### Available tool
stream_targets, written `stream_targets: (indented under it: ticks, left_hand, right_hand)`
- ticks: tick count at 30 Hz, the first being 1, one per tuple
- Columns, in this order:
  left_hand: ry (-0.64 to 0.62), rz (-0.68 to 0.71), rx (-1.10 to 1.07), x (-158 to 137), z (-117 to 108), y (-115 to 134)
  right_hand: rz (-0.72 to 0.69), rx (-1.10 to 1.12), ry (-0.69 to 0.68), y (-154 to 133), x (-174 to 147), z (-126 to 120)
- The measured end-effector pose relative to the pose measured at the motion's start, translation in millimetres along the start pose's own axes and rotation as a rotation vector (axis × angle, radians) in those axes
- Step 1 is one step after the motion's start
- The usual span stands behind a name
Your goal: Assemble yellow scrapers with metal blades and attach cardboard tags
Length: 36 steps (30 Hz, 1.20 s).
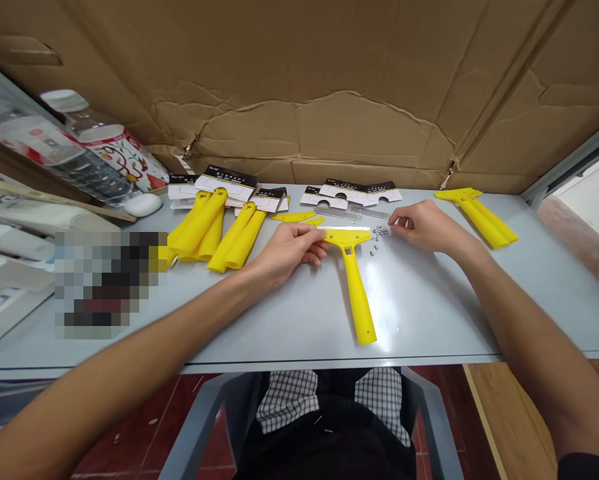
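Observation:
A yellow scraper lies on the grey table, its handle toward me and a pale blade along its head. My left hand is closed on the left end of that head, thumb on top. Just right of the head is a small pile of metal screws, with a few loose ones below it. My right hand rests beside the pile, thumb and fingers pinched together; whatever may be between them is too small to see. Behind the scraper lie loose blades and yellow plastic cover pieces.
Several yellow scrapers with header cards lie at left. More cards sit at the back. Yellow handles lie at right. A bottle and a white mouse stand at back left. Cardboard walls the rear.

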<state>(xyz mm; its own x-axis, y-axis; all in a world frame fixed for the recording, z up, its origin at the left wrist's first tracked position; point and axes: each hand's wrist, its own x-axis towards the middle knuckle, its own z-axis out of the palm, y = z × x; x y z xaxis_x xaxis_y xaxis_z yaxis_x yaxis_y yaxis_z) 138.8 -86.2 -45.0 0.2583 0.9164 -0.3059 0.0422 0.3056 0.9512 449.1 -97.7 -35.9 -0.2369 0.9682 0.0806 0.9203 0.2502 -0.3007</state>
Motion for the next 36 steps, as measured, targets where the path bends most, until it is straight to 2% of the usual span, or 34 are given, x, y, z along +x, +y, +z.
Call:
stream_targets:
  ticks: [5, 9, 18, 22, 25, 28, 31, 36]
  left_hand:
    - [-0.006, 0.011, 0.004, 1, -1, -2]
    - [-0.022, 0.024, 0.003, 3, -3, -5]
    - [-0.032, 0.029, -0.003, 4, -4, -7]
    - [-0.043, 0.04, -0.002, 4, -5, -8]
    - [-0.043, 0.046, 0.01, 2, -3, -7]
    - [-0.045, 0.054, 0.028, -1, 0, -5]
    - [-0.06, 0.071, 0.055, -4, 2, -5]
    - [-0.08, 0.108, 0.107, -9, 4, -8]
  right_hand:
    - [-0.081, 0.025, -0.029, -17, -2, 16]
    - [-0.12, -0.038, -0.038, -24, -3, 25]
    - [-0.09, -0.027, -0.011, -26, -2, 28]
    - [-0.118, 0.002, 0.025, -23, -1, 30]
    - [-0.135, 0.048, 0.11, -22, -1, 30]
    - [-0.174, 0.177, 0.277, -29, -1, 30]
    - [-0.27, 0.288, 0.423, -44, -4, 31]
    - [-0.396, 0.317, 0.467, -70, -11, 38]
